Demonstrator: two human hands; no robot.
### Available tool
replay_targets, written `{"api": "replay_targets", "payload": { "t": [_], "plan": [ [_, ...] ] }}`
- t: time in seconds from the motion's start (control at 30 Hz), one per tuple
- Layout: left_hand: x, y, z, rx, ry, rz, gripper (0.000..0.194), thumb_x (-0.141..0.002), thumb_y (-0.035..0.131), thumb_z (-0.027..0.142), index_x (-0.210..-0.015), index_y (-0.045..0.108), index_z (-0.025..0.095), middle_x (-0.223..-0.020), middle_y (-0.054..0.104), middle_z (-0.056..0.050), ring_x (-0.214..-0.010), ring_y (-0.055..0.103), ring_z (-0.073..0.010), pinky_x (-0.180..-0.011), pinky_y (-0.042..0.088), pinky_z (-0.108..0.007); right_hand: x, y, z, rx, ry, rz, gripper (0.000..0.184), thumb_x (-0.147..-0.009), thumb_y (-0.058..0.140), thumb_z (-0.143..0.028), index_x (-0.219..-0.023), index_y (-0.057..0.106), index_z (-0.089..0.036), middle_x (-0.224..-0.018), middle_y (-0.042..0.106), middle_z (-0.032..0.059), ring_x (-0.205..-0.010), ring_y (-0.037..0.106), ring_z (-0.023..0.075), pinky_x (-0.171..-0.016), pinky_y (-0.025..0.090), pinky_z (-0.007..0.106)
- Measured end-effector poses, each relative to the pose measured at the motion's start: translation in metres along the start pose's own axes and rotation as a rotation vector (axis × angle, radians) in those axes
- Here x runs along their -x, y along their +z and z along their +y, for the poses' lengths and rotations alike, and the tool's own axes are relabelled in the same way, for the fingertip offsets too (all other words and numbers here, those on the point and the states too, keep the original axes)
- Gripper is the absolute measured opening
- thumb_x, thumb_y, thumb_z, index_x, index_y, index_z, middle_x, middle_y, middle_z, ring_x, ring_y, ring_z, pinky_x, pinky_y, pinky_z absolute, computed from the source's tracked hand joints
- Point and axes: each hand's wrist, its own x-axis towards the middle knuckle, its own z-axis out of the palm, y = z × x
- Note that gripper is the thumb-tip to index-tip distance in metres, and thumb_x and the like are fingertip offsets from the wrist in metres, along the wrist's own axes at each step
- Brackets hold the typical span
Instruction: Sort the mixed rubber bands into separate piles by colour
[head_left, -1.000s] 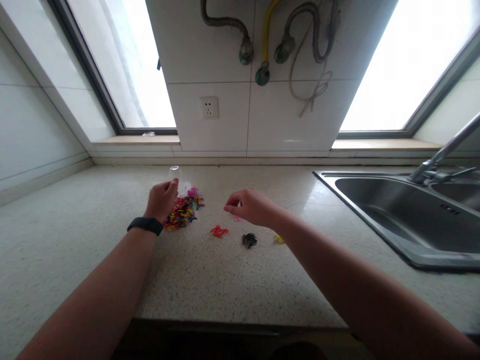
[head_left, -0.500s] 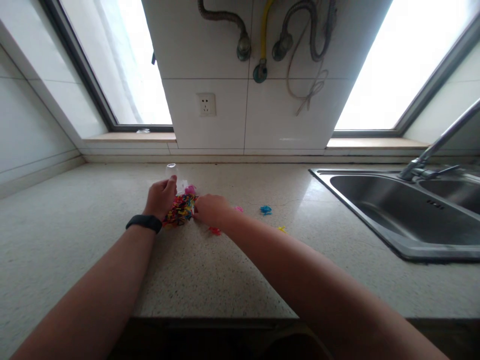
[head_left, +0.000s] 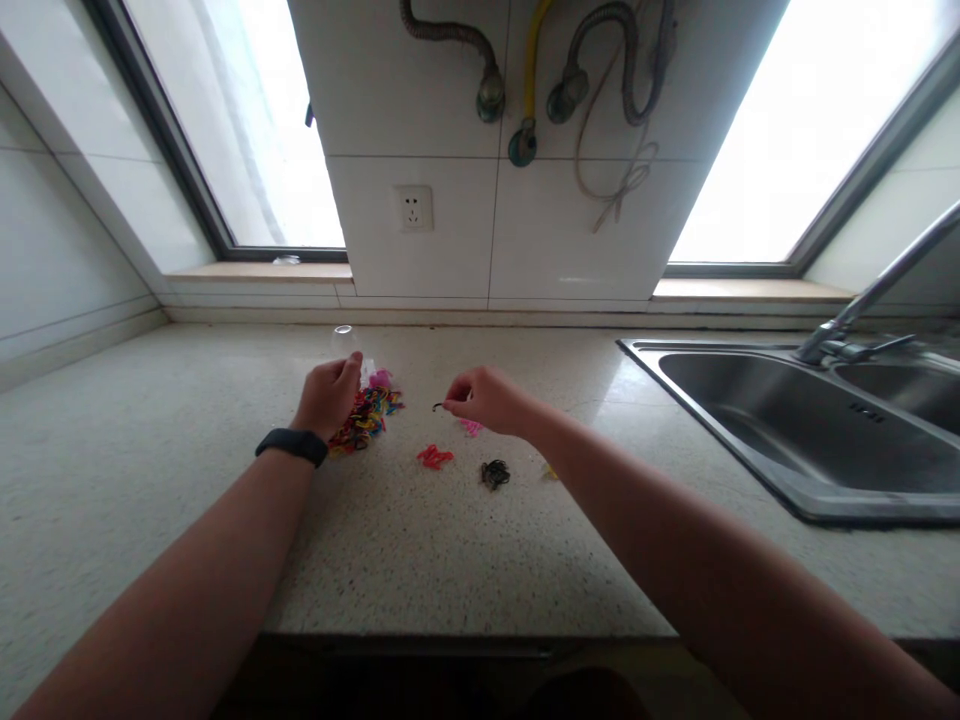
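Note:
My right hand (head_left: 487,398) pinches a small black rubber band (head_left: 437,406) above the counter. Close to my left hand (head_left: 330,395) spreads a mixed pile of coloured rubber bands (head_left: 367,418). That hand is closed, thumb on top, and whatever its fingers grip is hidden. Just behind it stands a clear plastic cup (head_left: 343,340), with a pink clump (head_left: 380,379) to its right. Sorted by colour lie red bands (head_left: 435,457), black bands (head_left: 495,474), pink bands (head_left: 471,427) and yellow bands (head_left: 550,471), the last partly behind my right forearm.
A speckled stone counter (head_left: 405,560) runs up to a tiled wall with a socket (head_left: 414,208). On the right is a steel sink (head_left: 750,420) with a faucet (head_left: 847,325). Hoses (head_left: 491,90) hang from the wall above.
My right hand has moved right, away from the mixed pile, with a black rubber band in its fingers. The black heap now shows; the blue bands are hidden. My left hand stays near the pile.

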Motion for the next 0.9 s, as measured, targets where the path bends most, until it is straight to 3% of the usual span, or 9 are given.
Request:
{"api": "replay_targets", "payload": {
  "t": [0.17,0.37,0.57,0.9],
  "plan": [
    [0.004,0.001,0.004,0.003,0.031,-0.036,0.047,-0.091,0.041,0.047,-0.052,0.044,0.02,-0.046,0.042,0.002,-0.047,0.04,-0.0128,-0.05,0.03,-0.027,0.034,-0.032,0.031,-0.216,0.11,0.117,0.023,-0.079,0.068,-0.037,-0.08,0.074,-0.015,-0.067,0.065,0.0026,-0.058,0.049,0.0103,-0.054,0.036,0.025],
    [0.006,0.002,0.007,-0.029,0.029,-0.066,0.048,-0.091,0.041,0.048,-0.052,0.044,0.02,-0.045,0.041,0.002,-0.046,0.039,-0.0125,-0.049,0.028,-0.027,0.067,-0.038,0.06,-0.426,0.245,0.286,0.031,-0.08,0.066,-0.047,-0.084,0.072,-0.016,-0.066,0.058,0.0007,-0.056,0.042,0.0093,-0.051,0.033,0.025],
    [0.006,0.003,0.007,-0.026,0.009,-0.062,0.047,-0.09,0.04,0.048,-0.052,0.043,0.02,-0.045,0.04,0.002,-0.045,0.038,-0.0125,-0.049,0.028,-0.027,0.07,-0.032,0.071,-0.418,0.221,0.198,0.03,-0.078,0.068,-0.047,-0.082,0.071,-0.017,-0.067,0.059,0.0016,-0.059,0.047,0.0104,-0.053,0.038,0.024],
    [0.004,0.002,0.003,-0.08,0.056,-0.073,0.047,-0.09,0.042,0.046,-0.051,0.043,0.02,-0.045,0.041,0.002,-0.047,0.038,-0.0125,-0.049,0.027,-0.026,0.072,-0.03,0.06,-0.556,0.167,0.116,0.028,-0.073,0.074,-0.043,-0.077,0.067,-0.015,-0.065,0.058,0.0002,-0.058,0.049,0.0094,-0.054,0.041,0.024]
  ]
}}
